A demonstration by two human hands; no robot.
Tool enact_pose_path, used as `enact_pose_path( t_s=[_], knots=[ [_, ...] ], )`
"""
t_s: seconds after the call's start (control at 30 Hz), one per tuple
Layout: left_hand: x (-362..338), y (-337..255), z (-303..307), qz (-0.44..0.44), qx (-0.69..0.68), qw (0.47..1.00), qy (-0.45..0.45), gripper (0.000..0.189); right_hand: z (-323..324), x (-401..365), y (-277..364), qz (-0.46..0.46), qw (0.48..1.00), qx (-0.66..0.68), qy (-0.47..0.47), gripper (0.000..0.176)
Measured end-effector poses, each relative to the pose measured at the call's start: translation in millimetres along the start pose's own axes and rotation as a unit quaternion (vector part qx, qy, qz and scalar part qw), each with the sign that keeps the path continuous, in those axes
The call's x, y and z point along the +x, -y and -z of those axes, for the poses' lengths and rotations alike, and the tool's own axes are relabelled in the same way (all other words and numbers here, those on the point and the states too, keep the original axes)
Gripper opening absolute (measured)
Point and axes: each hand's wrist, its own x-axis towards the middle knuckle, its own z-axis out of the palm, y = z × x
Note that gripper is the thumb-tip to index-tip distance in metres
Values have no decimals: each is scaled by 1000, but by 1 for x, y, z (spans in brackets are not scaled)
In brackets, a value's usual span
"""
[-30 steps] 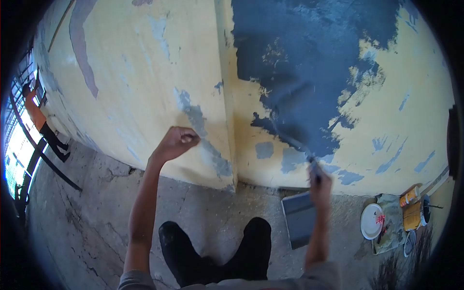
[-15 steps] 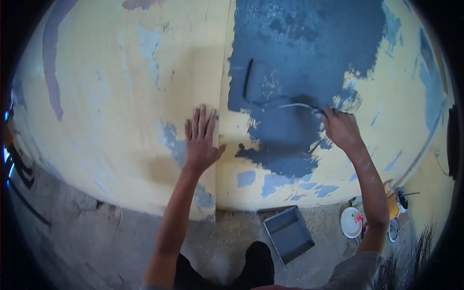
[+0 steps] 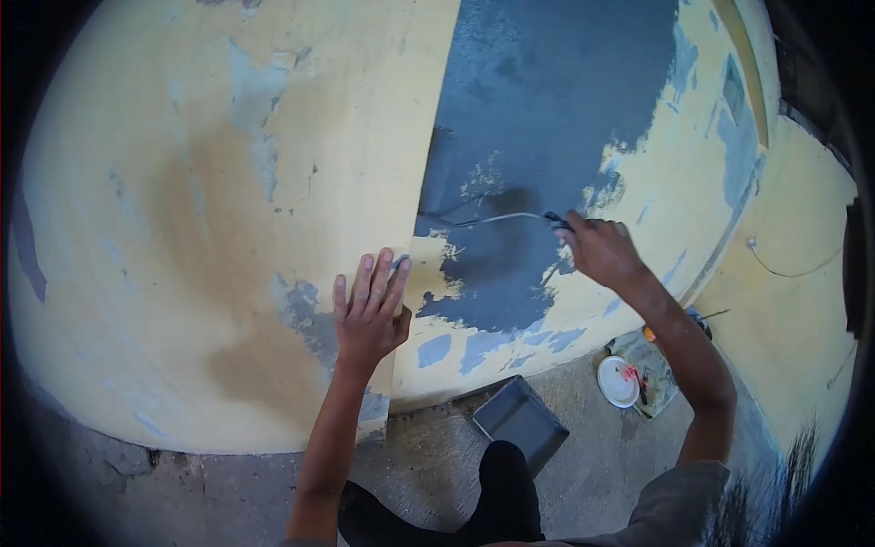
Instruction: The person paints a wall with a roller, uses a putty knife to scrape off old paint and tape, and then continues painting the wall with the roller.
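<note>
My right hand (image 3: 603, 253) is closed round the handle of a paint roller (image 3: 499, 218). Its wire frame reaches left across the dark grey paint (image 3: 556, 109). The roller head is at the corner where the yellow wall panel (image 3: 365, 137) juts out, and most of it is hidden there. My left hand (image 3: 369, 319) lies against that yellow panel, fingers stretched upward, close to its vertical edge. Small bare yellow patches break up the lower part of the grey area.
A grey paint tray (image 3: 512, 415) stands on the concrete floor (image 3: 437, 474) near my feet. To its right lies a white round lid (image 3: 618, 387) with something red on it. A thin cable (image 3: 793, 273) hangs on the wall at far right.
The roller head has moved left, from the grey paint into the corner by the panel edge. My left hand stays on the yellow panel. The view has shifted and tilted.
</note>
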Motion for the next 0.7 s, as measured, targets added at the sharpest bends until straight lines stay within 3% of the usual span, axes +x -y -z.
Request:
enact_pose_path(
  t_s=[0.1, 0.23, 0.3, 0.37, 0.53, 0.63, 0.7],
  knots=[
    [-3, 1, -4, -20, 33, 999, -31, 67, -15, -10, 2, -10, 1000, 10, -5, 30],
    [-5, 2, -5, -24, 22, 999, -20, 64, -39, -47, 0, -89, 994, 58, 29, 30],
    [-4, 3, -5, -31, 15, 999, -20, 63, -36, -55, -4, -118, 993, 13, 26, 28],
    [-5, 2, -5, -28, 29, 999, -23, 60, -33, -49, -15, -63, 997, -11, -33, 30],
    [-9, -1, -10, -35, 28, 998, -46, 56, -8, -8, 10, -50, 998, 33, 34, 28],
    [-11, 4, -13, -38, 46, 997, -39, 55, -49, -30, 13, -65, 994, 84, 1, 28],
    [-12, 3, -13, -27, 41, 998, -37, 56, -95, -71, 20, -113, 975, 190, -29, 28]
  ],
)
